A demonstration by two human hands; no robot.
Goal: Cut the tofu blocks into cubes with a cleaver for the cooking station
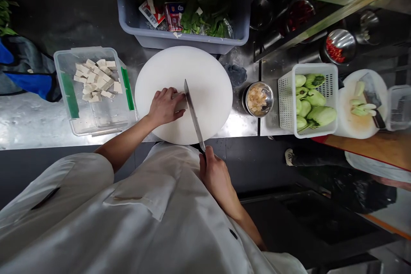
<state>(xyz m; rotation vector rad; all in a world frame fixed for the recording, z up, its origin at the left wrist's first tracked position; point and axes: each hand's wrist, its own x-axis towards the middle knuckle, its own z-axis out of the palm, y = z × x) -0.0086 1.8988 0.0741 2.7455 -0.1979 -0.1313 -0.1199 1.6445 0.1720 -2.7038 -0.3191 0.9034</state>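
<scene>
A round white cutting board [212, 77] lies on the steel counter in front of me. My right hand [216, 173] is closed round the handle of a long knife [194, 115], whose blade points away from me over the board. Just left of the blade, my left hand [167, 107] rests on a pale block [181, 102] with its fingers spread over it; the hand hides much of the block. To the left, a clear plastic box [105, 122] with green clips holds several white cubes [96, 78].
Behind the board stands a grey bin [147, 38] with greens and packaging. Right of it are a metal bowl [257, 99] of pale pieces, a white basket [287, 107] of green vegetables and another board [346, 126]. A person's shoe [289, 157] shows at the right.
</scene>
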